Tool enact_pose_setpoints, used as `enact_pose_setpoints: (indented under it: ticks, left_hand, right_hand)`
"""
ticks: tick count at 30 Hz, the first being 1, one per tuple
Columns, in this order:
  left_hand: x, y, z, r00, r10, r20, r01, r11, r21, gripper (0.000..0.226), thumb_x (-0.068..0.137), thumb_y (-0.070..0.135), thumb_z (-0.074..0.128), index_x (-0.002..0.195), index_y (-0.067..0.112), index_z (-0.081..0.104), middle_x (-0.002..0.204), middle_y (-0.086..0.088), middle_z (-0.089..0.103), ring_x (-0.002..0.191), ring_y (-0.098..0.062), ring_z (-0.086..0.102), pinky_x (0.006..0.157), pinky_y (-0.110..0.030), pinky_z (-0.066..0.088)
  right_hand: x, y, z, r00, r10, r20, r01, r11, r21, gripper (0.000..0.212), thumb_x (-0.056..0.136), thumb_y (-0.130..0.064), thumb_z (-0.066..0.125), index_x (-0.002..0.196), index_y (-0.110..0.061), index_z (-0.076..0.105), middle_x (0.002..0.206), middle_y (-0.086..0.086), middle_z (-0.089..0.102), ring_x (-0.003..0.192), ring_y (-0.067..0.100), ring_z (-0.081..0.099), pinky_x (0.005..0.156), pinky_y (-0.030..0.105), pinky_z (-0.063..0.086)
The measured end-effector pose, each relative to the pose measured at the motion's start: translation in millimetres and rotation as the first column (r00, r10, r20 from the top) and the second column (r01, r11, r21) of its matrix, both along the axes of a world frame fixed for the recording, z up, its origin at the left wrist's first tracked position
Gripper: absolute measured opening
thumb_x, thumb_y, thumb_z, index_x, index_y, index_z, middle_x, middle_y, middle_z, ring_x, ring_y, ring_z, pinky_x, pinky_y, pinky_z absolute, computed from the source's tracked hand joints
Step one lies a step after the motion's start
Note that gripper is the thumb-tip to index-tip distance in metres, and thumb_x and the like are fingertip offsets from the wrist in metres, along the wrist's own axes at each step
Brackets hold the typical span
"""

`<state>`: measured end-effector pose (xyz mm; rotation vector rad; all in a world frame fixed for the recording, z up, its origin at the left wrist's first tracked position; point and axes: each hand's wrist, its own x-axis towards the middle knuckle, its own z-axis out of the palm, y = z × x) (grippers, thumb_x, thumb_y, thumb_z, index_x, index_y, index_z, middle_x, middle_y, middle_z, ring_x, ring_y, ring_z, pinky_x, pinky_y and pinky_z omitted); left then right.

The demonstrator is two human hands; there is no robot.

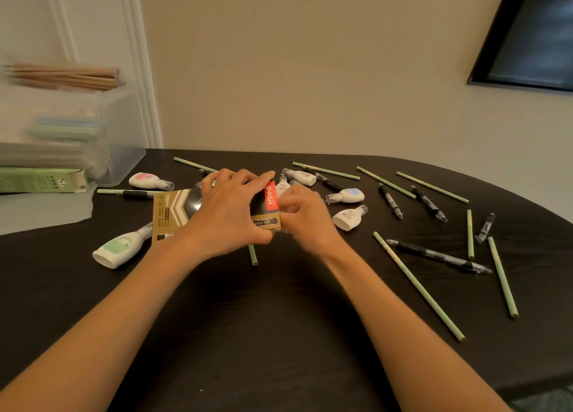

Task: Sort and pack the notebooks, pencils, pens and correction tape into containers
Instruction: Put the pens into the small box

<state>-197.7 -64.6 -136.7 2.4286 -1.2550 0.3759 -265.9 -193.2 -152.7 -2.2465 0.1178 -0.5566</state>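
Holding the black-and-gold pen box [173, 216] over the tabletop [279, 318], your left hand [229, 213] is wrapping its grip round it | your right hand [305, 216] is meeting the box's red end, grip blurred: pinching or not, cannot tell | green pencils [418, 284], black pens [440, 255] and correction tapes [348, 218] are lying scattered around.

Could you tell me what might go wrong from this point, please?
1. The left hand grips the black-and-gold box above the table while the blurred right hand works at its red end flap; a loose grip could let the box slip.
2. The green correction tape lies just beside the left forearm and could be knocked.
3. A green pencil lies toward the table's right edge and might roll off.
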Motion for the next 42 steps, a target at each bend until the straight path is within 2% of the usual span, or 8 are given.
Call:
enact_pose_setpoints:
  ticks: [10,14,20,23,27,31,36,42]
  left_hand:
    - [5,2,-1,0.999,0.039,-0.024,-0.039,0.999,0.006,0.089,0.075,0.045,0.070,0.147,0.029,0.019,0.142,0.004,0.036,0.132,-0.018,0.025,0.111,-0.034,0.010]
    - [10,2,-1,0.997,0.074,-0.028,-0.073,0.997,0.031,0.089,0.076,0.045,0.069,0.147,0.030,0.018,0.143,0.003,0.034,0.132,-0.019,0.025,0.110,-0.034,0.012]
    - [55,19,22,0.895,0.445,-0.035,-0.446,0.894,-0.040,0.085,0.075,0.046,0.070,0.145,0.022,0.027,0.141,-0.010,0.038,0.129,-0.030,0.030,0.105,-0.040,0.024]
    - [80,26,29,0.830,0.555,-0.053,-0.557,0.830,-0.039,0.081,0.074,0.046,0.072,0.140,0.020,0.034,0.136,-0.014,0.042,0.127,-0.034,0.032,0.103,-0.042,0.026]
    - [103,27,28,0.798,0.596,-0.086,-0.600,0.799,-0.034,0.076,0.073,0.046,0.071,0.135,0.017,0.038,0.133,-0.015,0.044,0.125,-0.035,0.033,0.101,-0.041,0.026]
    - [119,28,27,0.779,0.614,-0.131,-0.623,0.781,-0.040,0.071,0.073,0.044,0.072,0.130,0.016,0.042,0.131,-0.015,0.045,0.125,-0.035,0.034,0.101,-0.042,0.026]
    - [138,37,25,0.742,0.641,-0.194,-0.660,0.750,-0.049,0.068,0.072,0.043,0.073,0.127,0.014,0.045,0.130,-0.016,0.046,0.126,-0.035,0.033,0.101,-0.043,0.025]
    - [144,40,24,0.730,0.641,-0.237,-0.668,0.742,-0.053,0.064,0.073,0.044,0.072,0.124,0.015,0.048,0.129,-0.014,0.048,0.124,-0.034,0.034,0.100,-0.043,0.026]
  right_hand:
    - [6,-7,-6,0.999,0.019,-0.033,-0.017,0.998,0.058,0.016,0.085,-0.009,0.064,0.098,-0.011,0.073,0.122,-0.003,0.044,0.115,0.002,0.034,0.096,0.024,0.034]
    - [8,-7,-3,0.995,0.084,-0.058,-0.069,0.972,0.226,0.017,0.089,-0.010,0.057,0.095,-0.016,0.072,0.130,-0.005,0.044,0.118,0.004,0.036,0.081,0.012,0.037]
    - [47,-19,-5,0.964,-0.260,0.059,0.181,0.800,0.572,0.033,0.088,0.001,0.048,0.094,-0.024,0.067,0.125,0.001,0.058,0.112,0.012,0.053,0.101,0.032,0.042]
    - [75,-14,-11,0.955,-0.292,-0.040,0.286,0.885,0.368,0.028,0.092,-0.003,0.047,0.109,-0.015,0.066,0.113,0.000,0.060,0.088,0.003,0.053,0.085,0.023,0.043]
    - [115,4,-19,0.971,-0.233,-0.062,0.230,0.972,-0.045,0.026,0.091,-0.009,0.050,0.110,-0.013,0.068,0.105,0.004,0.066,0.099,0.015,0.058,0.089,0.028,0.046]
    - [134,17,-15,0.973,-0.230,-0.024,0.214,0.937,-0.277,0.025,0.093,-0.015,0.051,0.111,-0.017,0.068,0.112,0.005,0.059,0.109,0.018,0.047,0.078,0.022,0.034]
    - [161,48,-12,0.989,-0.041,-0.142,-0.033,0.874,-0.485,0.027,0.088,-0.031,0.061,0.112,-0.019,0.067,0.120,0.003,0.047,0.115,0.019,0.035,0.089,0.028,0.033]
    - [177,60,-17,0.989,-0.068,-0.134,-0.028,0.790,-0.612,0.024,0.089,-0.029,0.059,0.106,-0.013,0.064,0.124,0.004,0.047,0.117,0.021,0.035,0.096,0.034,0.030]
